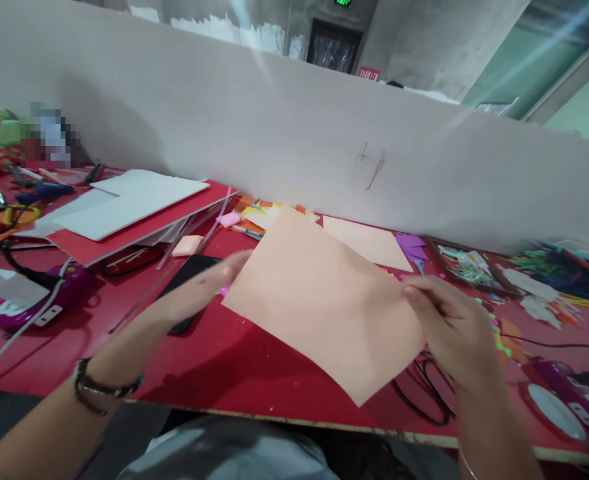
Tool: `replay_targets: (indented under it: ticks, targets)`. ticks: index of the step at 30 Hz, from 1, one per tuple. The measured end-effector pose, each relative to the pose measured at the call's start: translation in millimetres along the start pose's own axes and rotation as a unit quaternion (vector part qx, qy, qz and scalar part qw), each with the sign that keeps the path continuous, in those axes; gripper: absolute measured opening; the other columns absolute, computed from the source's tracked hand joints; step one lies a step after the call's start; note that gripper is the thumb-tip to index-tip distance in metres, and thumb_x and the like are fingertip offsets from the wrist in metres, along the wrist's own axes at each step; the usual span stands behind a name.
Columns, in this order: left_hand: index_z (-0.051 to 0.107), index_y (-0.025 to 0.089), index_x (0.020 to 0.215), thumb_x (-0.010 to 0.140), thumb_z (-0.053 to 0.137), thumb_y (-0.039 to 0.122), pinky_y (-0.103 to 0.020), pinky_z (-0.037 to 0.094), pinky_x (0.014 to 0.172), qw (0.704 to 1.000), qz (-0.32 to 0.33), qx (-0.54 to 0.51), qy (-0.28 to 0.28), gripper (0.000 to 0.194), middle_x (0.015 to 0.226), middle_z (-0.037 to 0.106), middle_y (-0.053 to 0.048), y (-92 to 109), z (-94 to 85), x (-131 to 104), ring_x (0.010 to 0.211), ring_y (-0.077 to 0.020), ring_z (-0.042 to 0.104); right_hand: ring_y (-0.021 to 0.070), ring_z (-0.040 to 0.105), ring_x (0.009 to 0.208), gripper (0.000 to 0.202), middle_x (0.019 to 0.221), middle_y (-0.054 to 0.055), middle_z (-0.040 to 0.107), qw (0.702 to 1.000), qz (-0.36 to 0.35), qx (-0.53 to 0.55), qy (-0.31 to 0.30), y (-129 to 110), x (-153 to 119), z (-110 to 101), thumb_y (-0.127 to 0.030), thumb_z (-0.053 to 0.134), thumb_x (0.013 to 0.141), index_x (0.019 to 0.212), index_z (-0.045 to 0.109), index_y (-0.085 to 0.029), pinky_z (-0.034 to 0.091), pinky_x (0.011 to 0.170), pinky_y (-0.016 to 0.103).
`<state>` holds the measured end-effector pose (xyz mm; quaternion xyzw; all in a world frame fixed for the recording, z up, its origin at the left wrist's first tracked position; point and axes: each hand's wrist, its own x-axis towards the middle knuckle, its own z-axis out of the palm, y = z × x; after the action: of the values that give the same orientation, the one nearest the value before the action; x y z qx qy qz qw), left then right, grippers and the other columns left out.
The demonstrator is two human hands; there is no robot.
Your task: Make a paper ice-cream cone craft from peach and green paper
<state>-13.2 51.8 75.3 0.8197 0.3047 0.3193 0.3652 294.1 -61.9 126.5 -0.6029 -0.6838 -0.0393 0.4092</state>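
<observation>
A sheet of peach-coloured paper (319, 300) is held up at a tilt over the red table, slightly bowed. My right hand (447, 320) pinches its right edge between thumb and fingers. At the sheet's left edge is my left hand (217, 280), a little blurred. Its fingers pass behind the paper and are hidden, so I cannot tell whether they grip it. Below the left hand lies a flat black object (187, 323). A second pale peach sheet (367, 241) rests on the table behind the held one.
White boards (139, 200) and a red board (74, 247) are stacked at the left. Purple power strips (37, 310) lie at both sides. A black cable (431, 400) loops near my right hand. A tray (464, 267) of small pieces stands before the white partition (274, 127).
</observation>
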Motion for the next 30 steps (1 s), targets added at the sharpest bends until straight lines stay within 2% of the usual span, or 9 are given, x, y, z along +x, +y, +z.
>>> replay_targets:
  ticks: [3, 5, 7, 11, 14, 17, 20, 24, 30]
  targets:
    - [0.058, 0.015, 0.088, 0.080, 0.039, 0.047, -0.026, 0.047, 0.065, 0.989, -0.060, -0.078, -0.108, 0.038, 0.082, 0.064, -0.006, 3, 14.3, -5, 0.075, -0.0175, 0.058, 0.0104, 0.046, 0.049, 0.016, 0.057, -0.002, 0.053, 0.998, 0.061, 0.028, 0.009, 8, 2, 13, -0.031, 0.046, 0.081, 0.075, 0.056, -0.020, 0.033, 0.042, 0.020]
    - [0.059, 0.014, 0.067, 0.078, 0.045, 0.045, -0.024, 0.045, 0.059, 0.985, -0.112, -0.061, -0.114, 0.036, 0.066, 0.061, -0.003, 10, 18.0, -7, 0.064, -0.0155, 0.056, 0.0116, 0.048, 0.052, 0.017, 0.059, -0.001, 0.053, 0.996, 0.085, 0.015, -0.028, 16, 2, 21, -0.032, 0.044, 0.082, 0.078, 0.056, -0.020, 0.035, 0.045, 0.022]
    - [0.056, 0.013, 0.058, 0.079, 0.044, 0.044, -0.022, 0.043, 0.054, 0.986, -0.148, -0.045, -0.060, 0.039, 0.058, 0.057, -0.002, 19, 19.3, -7, 0.058, -0.0138, 0.054, 0.0149, 0.052, 0.063, 0.016, 0.070, 0.001, 0.056, 0.996, 0.077, -0.035, -0.032, 22, 1, 30, -0.031, 0.044, 0.081, 0.085, 0.055, -0.020, 0.040, 0.055, 0.026]
    - [0.055, 0.013, 0.064, 0.077, 0.046, 0.043, -0.021, 0.040, 0.049, 0.985, -0.162, -0.018, 0.054, 0.034, 0.059, 0.056, -0.001, 38, 27.3, -3, 0.056, -0.0132, 0.051, 0.0261, 0.044, 0.099, 0.026, 0.101, 0.011, 0.049, 0.989, -0.021, -0.124, 0.073, 2, -5, 50, -0.028, 0.053, 0.075, 0.098, 0.049, -0.018, 0.032, 0.086, 0.044]
    - [0.055, 0.014, 0.066, 0.076, 0.048, 0.041, -0.021, 0.040, 0.050, 0.992, -0.111, 0.017, 0.063, 0.030, 0.061, 0.055, 0.000, 51, 38.0, 1, 0.058, -0.0133, 0.051, 0.0205, 0.046, 0.092, 0.027, 0.098, 0.008, 0.048, 0.995, -0.080, 0.048, -0.032, -32, -11, 62, -0.028, 0.056, 0.073, 0.096, 0.044, -0.020, 0.039, 0.080, 0.036]
    - [0.055, 0.016, 0.096, 0.073, 0.055, 0.038, -0.025, 0.044, 0.069, 0.999, -0.016, -0.032, 0.008, 0.033, 0.089, 0.060, -0.005, 60, 45.3, 5, 0.082, -0.0185, 0.054, 0.0160, 0.048, 0.080, 0.034, 0.090, 0.004, 0.047, 0.975, -0.068, 0.169, -0.130, -57, -12, 67, -0.031, 0.061, 0.068, 0.092, 0.039, -0.020, 0.042, 0.071, 0.030]
    - [0.047, 0.018, 0.112, 0.069, 0.060, 0.043, -0.030, 0.043, 0.078, 0.995, 0.032, -0.091, -0.040, 0.051, 0.105, 0.055, -0.008, 63, 46.9, 9, 0.093, -0.0216, 0.051, 0.0149, 0.047, 0.079, 0.041, 0.089, 0.002, 0.045, 0.965, -0.048, 0.207, -0.152, -63, -9, 65, -0.034, 0.067, 0.062, 0.089, 0.038, -0.021, 0.042, 0.071, 0.028]
    - [0.054, 0.017, 0.096, 0.060, 0.062, 0.055, -0.033, 0.040, 0.081, 0.989, 0.110, -0.084, -0.057, 0.053, 0.100, 0.053, -0.008, 61, 47.1, 16, 0.094, -0.0231, 0.048, 0.0168, 0.048, 0.085, 0.062, 0.097, 0.002, 0.046, 0.957, -0.012, 0.211, -0.200, -62, -8, 60, -0.043, 0.073, 0.051, 0.098, 0.037, -0.022, 0.043, 0.074, 0.029]
    - [0.050, 0.018, 0.100, 0.061, 0.056, 0.061, -0.035, 0.037, 0.084, 0.989, 0.130, -0.043, -0.047, 0.058, 0.093, 0.051, -0.006, 59, 50.7, 23, 0.096, -0.0229, 0.043, 0.0168, 0.048, 0.089, 0.055, 0.099, 0.003, 0.046, 0.952, -0.014, 0.225, -0.207, -63, -8, 58, -0.036, 0.070, 0.059, 0.102, 0.039, -0.021, 0.042, 0.077, 0.029]
